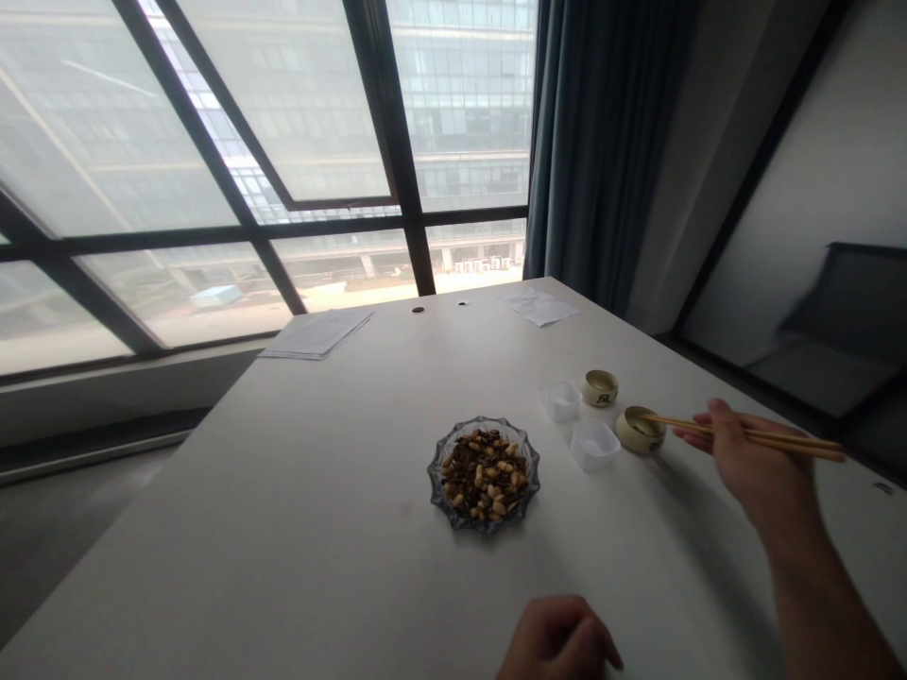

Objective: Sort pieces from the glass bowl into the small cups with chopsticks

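My right hand (pixel 751 453) is closed around a pair of wooden chopsticks (pixel 794 440). Their tips reach into the nearer olive-green ceramic bowl (pixel 641 439); whether they pinch anything there is too small to tell. My left hand (pixel 563 642) rests on the table at the bottom with its fingers curled, and no object shows in it. Ahead of it stands a scalloped glass bowl (pixel 436 472) filled with peanuts in shells and dark seeds (pixel 487 472).
Two clear plastic boxes (pixel 595 449) and a second ceramic bowl (pixel 600 389) with a dark character stand beside the nearer ceramic bowl. Papers (pixel 318 333) and a crumpled sheet (pixel 539 307) lie at the white table's (pixel 340 453) far end, below the windows.
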A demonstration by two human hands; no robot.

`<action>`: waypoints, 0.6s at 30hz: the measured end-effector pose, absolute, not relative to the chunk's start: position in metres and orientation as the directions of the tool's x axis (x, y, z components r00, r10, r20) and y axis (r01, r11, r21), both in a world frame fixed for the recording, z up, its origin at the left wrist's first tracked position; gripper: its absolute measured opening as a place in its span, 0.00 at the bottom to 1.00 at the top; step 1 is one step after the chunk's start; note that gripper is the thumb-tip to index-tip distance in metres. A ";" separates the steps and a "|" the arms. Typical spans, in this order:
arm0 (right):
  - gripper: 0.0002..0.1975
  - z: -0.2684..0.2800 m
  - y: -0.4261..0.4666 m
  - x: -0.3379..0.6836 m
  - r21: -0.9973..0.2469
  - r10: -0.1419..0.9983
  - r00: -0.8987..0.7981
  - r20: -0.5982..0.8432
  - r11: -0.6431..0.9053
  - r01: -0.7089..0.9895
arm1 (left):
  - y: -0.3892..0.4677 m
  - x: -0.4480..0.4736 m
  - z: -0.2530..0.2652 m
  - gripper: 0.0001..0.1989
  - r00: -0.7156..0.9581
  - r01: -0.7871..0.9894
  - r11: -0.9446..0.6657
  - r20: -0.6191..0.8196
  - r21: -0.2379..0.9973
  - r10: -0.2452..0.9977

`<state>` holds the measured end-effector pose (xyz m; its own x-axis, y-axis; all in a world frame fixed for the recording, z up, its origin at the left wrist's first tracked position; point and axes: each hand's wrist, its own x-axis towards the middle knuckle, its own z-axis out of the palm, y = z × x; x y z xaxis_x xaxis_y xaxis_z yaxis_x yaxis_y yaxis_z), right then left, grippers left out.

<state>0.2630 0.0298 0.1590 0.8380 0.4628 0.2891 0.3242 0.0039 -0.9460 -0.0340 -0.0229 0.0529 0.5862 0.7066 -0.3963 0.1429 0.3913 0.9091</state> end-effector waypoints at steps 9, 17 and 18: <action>0.23 0.164 0.041 0.183 -0.948 0.700 0.651 0.293 0.299 0.105 | -0.022 -0.036 0.052 0.26 0.648 0.102 0.332 -0.316 0.938 0.693; 0.20 0.119 0.047 0.115 -0.959 0.933 0.220 0.285 0.274 0.079 | -0.023 -0.033 0.052 0.23 0.636 0.095 0.332 -0.314 0.938 0.705; 0.20 0.118 0.047 0.113 -0.952 0.935 0.188 0.302 0.286 0.105 | -0.023 -0.032 0.052 0.23 0.633 0.093 0.332 -0.313 0.939 0.708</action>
<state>0.1132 0.0468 0.1177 0.1875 0.9348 0.3017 0.1052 0.2863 -0.9524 -0.0321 -0.0232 0.0520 0.6329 0.7081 -0.3131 0.0933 0.3318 0.9387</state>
